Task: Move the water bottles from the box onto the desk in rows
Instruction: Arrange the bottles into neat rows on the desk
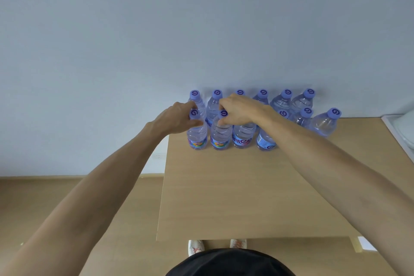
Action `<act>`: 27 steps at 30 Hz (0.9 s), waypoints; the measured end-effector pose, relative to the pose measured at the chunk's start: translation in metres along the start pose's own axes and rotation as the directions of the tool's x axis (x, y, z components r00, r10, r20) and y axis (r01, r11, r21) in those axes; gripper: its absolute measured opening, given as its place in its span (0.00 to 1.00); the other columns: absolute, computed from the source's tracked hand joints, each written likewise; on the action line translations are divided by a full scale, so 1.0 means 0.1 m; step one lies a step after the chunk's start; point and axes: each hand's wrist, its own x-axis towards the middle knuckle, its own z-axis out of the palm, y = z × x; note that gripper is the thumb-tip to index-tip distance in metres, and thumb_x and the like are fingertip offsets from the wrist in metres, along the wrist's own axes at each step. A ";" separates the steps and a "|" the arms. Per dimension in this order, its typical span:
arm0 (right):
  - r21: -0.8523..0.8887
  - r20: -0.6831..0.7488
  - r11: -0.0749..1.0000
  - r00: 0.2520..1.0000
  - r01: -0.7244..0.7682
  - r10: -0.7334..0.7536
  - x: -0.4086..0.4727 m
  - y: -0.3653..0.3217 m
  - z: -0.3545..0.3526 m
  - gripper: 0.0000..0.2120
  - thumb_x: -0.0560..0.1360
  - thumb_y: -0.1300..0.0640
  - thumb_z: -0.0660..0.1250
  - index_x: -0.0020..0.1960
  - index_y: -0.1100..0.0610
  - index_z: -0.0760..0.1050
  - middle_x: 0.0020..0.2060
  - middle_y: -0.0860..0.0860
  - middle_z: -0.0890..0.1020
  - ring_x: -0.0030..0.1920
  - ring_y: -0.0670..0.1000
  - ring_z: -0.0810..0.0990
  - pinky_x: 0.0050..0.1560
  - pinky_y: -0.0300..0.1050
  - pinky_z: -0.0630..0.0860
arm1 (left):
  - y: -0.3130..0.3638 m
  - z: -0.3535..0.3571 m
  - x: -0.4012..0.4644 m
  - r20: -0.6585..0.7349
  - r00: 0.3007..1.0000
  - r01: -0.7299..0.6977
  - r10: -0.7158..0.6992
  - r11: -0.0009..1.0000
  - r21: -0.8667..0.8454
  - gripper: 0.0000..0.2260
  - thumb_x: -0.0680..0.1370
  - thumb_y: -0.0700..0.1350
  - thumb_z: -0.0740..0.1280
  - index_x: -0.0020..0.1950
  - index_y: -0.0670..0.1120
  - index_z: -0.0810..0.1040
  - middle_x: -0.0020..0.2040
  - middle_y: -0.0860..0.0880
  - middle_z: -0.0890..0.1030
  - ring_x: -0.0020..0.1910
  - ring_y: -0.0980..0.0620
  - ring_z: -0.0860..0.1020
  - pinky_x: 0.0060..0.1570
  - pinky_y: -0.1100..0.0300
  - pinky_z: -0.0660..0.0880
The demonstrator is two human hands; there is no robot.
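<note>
Each purple cap carries a dark swirl logo; the labels are colourful, and one in the front row shows partial white letters, perhaps "ame". On the wooden desk (235, 186) the water bottles stand in two rows against the wall. The left hand (177, 119) grips the neck of the front-left bottle (197, 134). The right hand (239, 111) pinches the neck of the next bottle (221, 134), just right of it.

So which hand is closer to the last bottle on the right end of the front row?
Right hand, probably: it pinches the second clear plastic purple-capped bottle, nearer that end bottle; the left hand grips the leftmost bottle.
</note>
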 end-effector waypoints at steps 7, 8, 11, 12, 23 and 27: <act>0.026 -0.029 0.999 0.999 -0.036 0.037 -0.01 -0.03 -0.02 0.18 0.71 0.49 0.70 0.36 0.57 0.64 0.32 0.52 0.71 0.32 0.54 0.70 0.31 0.47 0.66 | 0.05 0.01 0.01 -0.026 0.999 0.026 -0.028 0.997 -0.072 0.14 0.75 0.52 0.68 0.51 0.43 0.72 0.42 0.45 0.76 0.36 0.47 0.72 0.34 0.57 0.69; 0.038 -0.040 0.998 0.998 -0.043 0.045 -0.01 -0.04 -0.02 0.18 0.71 0.49 0.70 0.35 0.57 0.63 0.31 0.52 0.70 0.31 0.55 0.69 0.30 0.47 0.65 | 0.05 0.02 0.01 -0.033 0.999 0.026 -0.029 0.997 -0.076 0.14 0.75 0.52 0.68 0.50 0.43 0.73 0.42 0.45 0.77 0.36 0.47 0.72 0.33 0.56 0.69; 0.039 -0.053 0.998 0.997 -0.056 0.058 -0.01 -0.07 0.01 0.16 0.71 0.50 0.70 0.37 0.58 0.65 0.32 0.52 0.71 0.33 0.56 0.71 0.30 0.47 0.66 | 0.05 0.04 0.00 -0.055 0.997 0.045 -0.052 0.991 -0.124 0.13 0.75 0.51 0.69 0.51 0.42 0.73 0.43 0.44 0.77 0.32 0.48 0.72 0.37 0.51 0.74; 0.031 -0.052 0.997 0.996 -0.068 0.069 -0.01 -0.08 0.03 0.15 0.72 0.50 0.70 0.40 0.59 0.68 0.35 0.53 0.73 0.36 0.57 0.74 0.32 0.47 0.68 | 0.06 0.05 0.00 -0.058 0.997 0.049 -0.058 0.989 -0.137 0.13 0.75 0.50 0.69 0.52 0.42 0.74 0.43 0.44 0.77 0.31 0.49 0.72 0.38 0.50 0.75; 0.208 -0.067 0.974 0.992 -0.093 0.109 -0.21 0.20 -0.01 0.23 0.73 0.43 0.70 0.63 0.54 0.73 0.54 0.51 0.77 0.53 0.54 0.77 0.49 0.48 0.74 | 0.17 -0.09 0.00 -0.162 0.975 -0.130 0.153 0.981 0.145 0.16 0.77 0.54 0.67 0.62 0.49 0.75 0.57 0.46 0.75 0.55 0.45 0.74 0.49 0.51 0.72; 0.146 -0.161 0.982 0.977 -0.119 0.143 -0.41 0.49 -0.07 0.17 0.75 0.47 0.68 0.60 0.56 0.75 0.54 0.54 0.79 0.56 0.56 0.76 0.53 0.50 0.73 | 0.44 -0.05 0.14 -0.172 0.923 -0.327 0.343 0.938 0.114 0.14 0.77 0.49 0.68 0.61 0.47 0.76 0.54 0.46 0.77 0.54 0.44 0.75 0.49 0.53 0.71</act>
